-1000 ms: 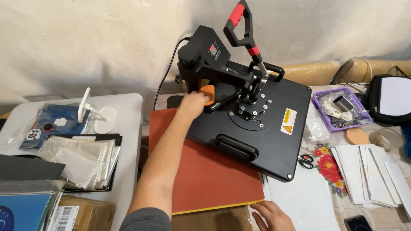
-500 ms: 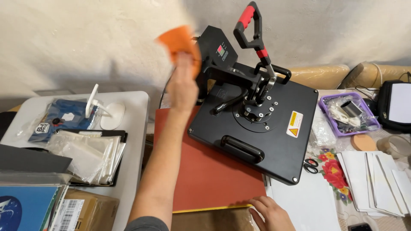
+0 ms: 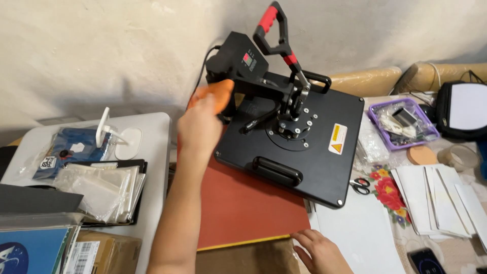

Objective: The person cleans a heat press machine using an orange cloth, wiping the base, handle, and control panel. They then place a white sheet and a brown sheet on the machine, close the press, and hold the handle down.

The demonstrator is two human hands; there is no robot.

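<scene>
Two hands show: the left hand (image 3: pixel 200 127) grips an orange piece (image 3: pixel 217 94) beside the black heat press (image 3: pixel 299 137); the right hand (image 3: pixel 319 248) lies flat, empty, touching the red mat (image 3: pixel 243 208).

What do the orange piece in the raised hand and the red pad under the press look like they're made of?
Orange piece in the left hand: looks like soft cloth or foam, matte, though blurred. Red pad: probably silicone rubber, smooth, flat and dull, with a yellowish layer along its front edge.
</scene>
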